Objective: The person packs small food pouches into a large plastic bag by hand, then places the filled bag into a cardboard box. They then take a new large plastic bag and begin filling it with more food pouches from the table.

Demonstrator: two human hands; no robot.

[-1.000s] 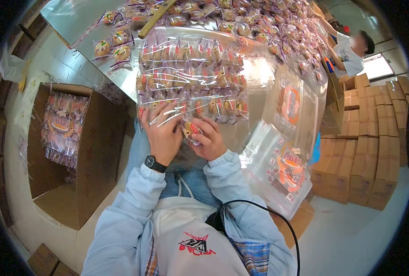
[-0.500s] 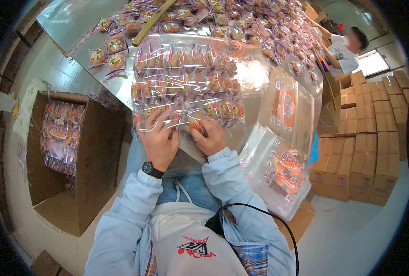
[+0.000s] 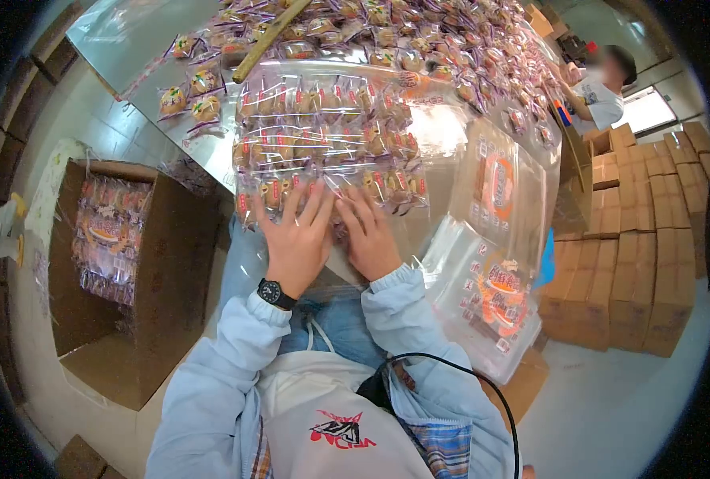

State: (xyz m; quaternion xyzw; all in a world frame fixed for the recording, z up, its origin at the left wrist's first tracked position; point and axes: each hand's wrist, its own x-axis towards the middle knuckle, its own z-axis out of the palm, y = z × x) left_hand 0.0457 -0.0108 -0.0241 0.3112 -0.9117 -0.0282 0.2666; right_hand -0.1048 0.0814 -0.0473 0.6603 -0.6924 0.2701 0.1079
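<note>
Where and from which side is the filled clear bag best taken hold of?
Probably by both near corners, from the person's side: the clear bag lies flat and wide, its near end at the table edge under the left hand and right hand; loose pastries crowd its far end.

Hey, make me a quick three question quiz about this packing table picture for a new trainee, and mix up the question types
1. True or false: the left hand wears a wristwatch.
2. The left hand and the right hand lie flat, fingers spread, on: A) the clear bag of wrapped pastries; B) the wooden stick; C) a stacked carton.
3. Fill in: the open cardboard box holding filled bags stands on the person's ___ side.

Key: 1 true; 2 A; 3 left.
</note>
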